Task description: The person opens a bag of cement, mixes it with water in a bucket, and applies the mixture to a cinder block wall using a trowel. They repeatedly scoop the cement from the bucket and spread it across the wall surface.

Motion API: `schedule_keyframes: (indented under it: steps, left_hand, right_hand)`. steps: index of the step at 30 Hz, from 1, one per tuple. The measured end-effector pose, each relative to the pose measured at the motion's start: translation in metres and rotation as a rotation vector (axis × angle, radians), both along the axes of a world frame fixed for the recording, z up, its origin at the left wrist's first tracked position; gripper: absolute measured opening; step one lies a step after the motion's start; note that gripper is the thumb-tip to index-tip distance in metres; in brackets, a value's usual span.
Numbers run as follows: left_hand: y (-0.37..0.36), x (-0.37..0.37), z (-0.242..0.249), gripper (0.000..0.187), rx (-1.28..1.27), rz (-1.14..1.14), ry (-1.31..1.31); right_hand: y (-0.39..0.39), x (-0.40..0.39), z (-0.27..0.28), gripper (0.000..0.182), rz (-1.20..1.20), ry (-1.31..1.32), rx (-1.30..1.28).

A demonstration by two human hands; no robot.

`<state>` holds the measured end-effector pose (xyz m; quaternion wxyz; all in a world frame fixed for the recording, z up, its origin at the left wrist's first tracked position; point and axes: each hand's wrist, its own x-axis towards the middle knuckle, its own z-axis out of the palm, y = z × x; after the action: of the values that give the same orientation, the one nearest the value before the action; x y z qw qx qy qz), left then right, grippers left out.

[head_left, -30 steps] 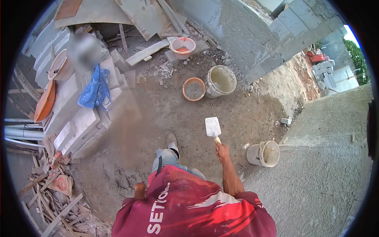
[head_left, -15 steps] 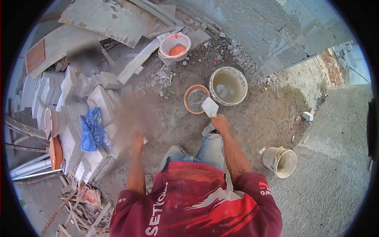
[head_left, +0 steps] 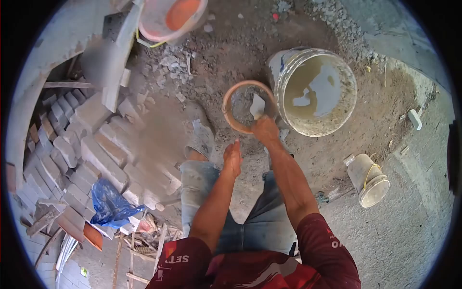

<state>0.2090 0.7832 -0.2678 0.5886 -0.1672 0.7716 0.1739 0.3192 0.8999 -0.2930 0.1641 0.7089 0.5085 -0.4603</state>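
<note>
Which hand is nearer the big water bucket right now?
Right. The right hand sits at the orange bowl beside the water bucket; the left hand is lower, farther away.

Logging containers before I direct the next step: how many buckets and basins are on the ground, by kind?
Buckets: 2, the large water-filled bucket and the small tipped bucket.
Basins: 2, the orange basin under the trowel in the right hand, and the pink basin.
Total: 4
</note>
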Motion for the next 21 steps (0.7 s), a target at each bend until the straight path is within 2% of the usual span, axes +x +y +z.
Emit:
schedule_keyframes:
  steps: [1, 3, 4, 5, 6, 7, 8, 10, 12, 14, 16, 18, 20, 21]
  left_hand:
    - [0.001, 0.001, -0.022, 0.062, -0.053, 0.073, -0.044]
    - [0.01, 0.006, -0.049, 0.052, 0.032, 0.189, -0.069]
    - [0.014, 0.006, -0.061, 0.052, -0.015, 0.18, -0.075]
    - [0.016, 0.007, -0.067, 0.044, 0.107, 0.354, -0.166]
    - [0.017, 0.008, -0.064, 0.037, 0.234, 0.536, -0.251]
    - [0.025, 0.011, -0.049, 0.037, 0.21, 0.548, -0.255]
    - [0.042, 0.016, -0.031, 0.029, 0.199, 0.597, -0.22]
    - [0.08, 0.018, -0.009, 0.023, 0.215, 0.655, -0.192]
    - [0.11, 0.009, 0.003, 0.013, 0.153, 0.633, -0.073]
    - [0.13, 0.007, 0.005, 0.014, 0.177, 0.602, -0.048]
    - [0.135, 0.005, 0.012, 0.015, 0.193, 0.524, -0.011]
    - [0.146, 0.001, 0.018, 0.016, 0.206, 0.458, 0.019]
    - [0.152, -0.012, 0.008, 0.021, 0.255, 0.295, 0.086]
    - [0.155, -0.025, 0.004, 0.021, 0.263, 0.283, 0.099]
  right_hand:
    - [-0.009, -0.008, -0.024, 0.036, -0.074, 0.012, 0.019]
    - [-0.002, -0.022, -0.038, 0.035, -0.032, 0.036, -0.076]
    - [-0.001, -0.028, -0.046, 0.033, 0.004, 0.078, -0.112]
    - [-0.014, -0.026, -0.058, 0.033, -0.003, 0.072, -0.153]
    - [-0.029, -0.016, -0.067, 0.03, 0.161, 0.109, -0.148]
    - [-0.035, -0.008, -0.07, 0.027, 0.332, 0.145, -0.13]
    - [-0.028, -0.005, -0.061, 0.027, 0.347, 0.133, -0.132]
    - [0.001, -0.005, -0.015, 0.032, -0.01, 0.212, 0.085]
    - [0.036, -0.004, 0.04, 0.022, 0.044, 0.357, 0.648]
    - [0.062, 0.015, 0.078, 0.018, -0.218, 0.461, 0.669]
    - [0.088, 0.049, 0.093, 0.019, -0.575, 0.216, 0.498]
    - [0.109, 0.095, 0.061, 0.022, -0.858, 0.263, 0.383]
    - [0.113, 0.146, -0.005, 0.025, -1.225, 0.372, 0.145]
    - [0.108, 0.166, -0.043, 0.025, -1.236, 0.389, 0.142]
